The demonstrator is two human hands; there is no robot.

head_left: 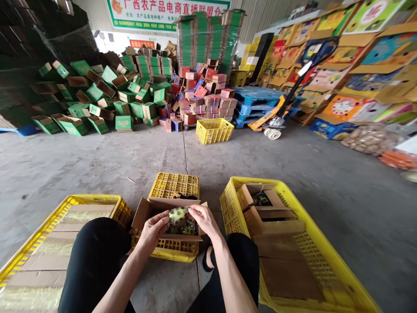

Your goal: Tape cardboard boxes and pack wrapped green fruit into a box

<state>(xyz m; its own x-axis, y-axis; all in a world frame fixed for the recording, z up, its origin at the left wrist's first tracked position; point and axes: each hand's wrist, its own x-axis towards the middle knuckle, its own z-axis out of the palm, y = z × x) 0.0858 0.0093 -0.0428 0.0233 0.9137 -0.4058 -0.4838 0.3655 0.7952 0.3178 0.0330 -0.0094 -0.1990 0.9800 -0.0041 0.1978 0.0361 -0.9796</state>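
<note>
Between my hands is a round yellow-green packet with dark spots, in shiny clear wrapping. My left hand pinches its left side, and the fingers of my right hand are closed on its right end. The packet is just above an open cardboard box whose flaps stand out. Similar spotted packets lie inside the box, partly hidden by the held one. The box rests on a yellow plastic crate between my knees. Something black and orange shows behind the box, too covered to name.
At my right, a long yellow crate holds cardboard boxes, one with a spotted packet. Another yellow crate at my left contains taped boxes. Ahead are a yellow basket, heaped green boxes, blue pallets and a pallet jack.
</note>
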